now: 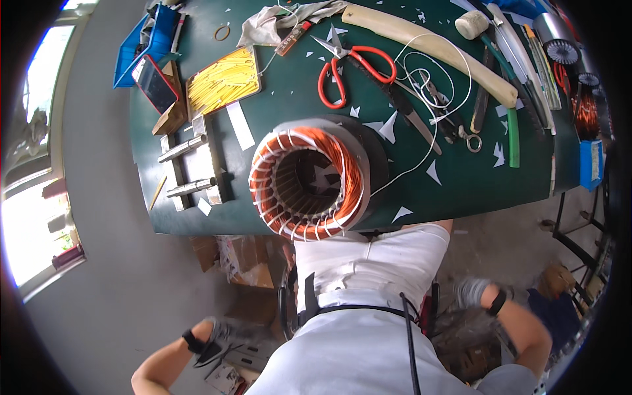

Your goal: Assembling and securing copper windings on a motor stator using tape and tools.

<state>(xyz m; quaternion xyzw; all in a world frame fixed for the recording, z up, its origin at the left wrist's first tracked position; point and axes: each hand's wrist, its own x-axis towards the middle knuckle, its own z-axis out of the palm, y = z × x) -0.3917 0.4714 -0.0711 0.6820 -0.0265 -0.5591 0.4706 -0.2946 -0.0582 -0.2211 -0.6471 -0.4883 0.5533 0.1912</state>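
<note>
My left hand, in a grey glove with a black wristband, hangs low beside the chair, away from the table. On the other side my right hand, gloved in the same way, is also below the table's edge. Motion smears the fingers of both, so I cannot make out whether either holds anything. In front of my lap, at the near edge of the green table, stands a motor stator. White cord lashes its orange copper winding, and small white scraps show inside its bore.
Red-handled scissors, white string and pliers lie beyond the stator. Left are a tray of yellow sticks, a phone and a metal frame with rods. Right lies a white-headed mallet.
</note>
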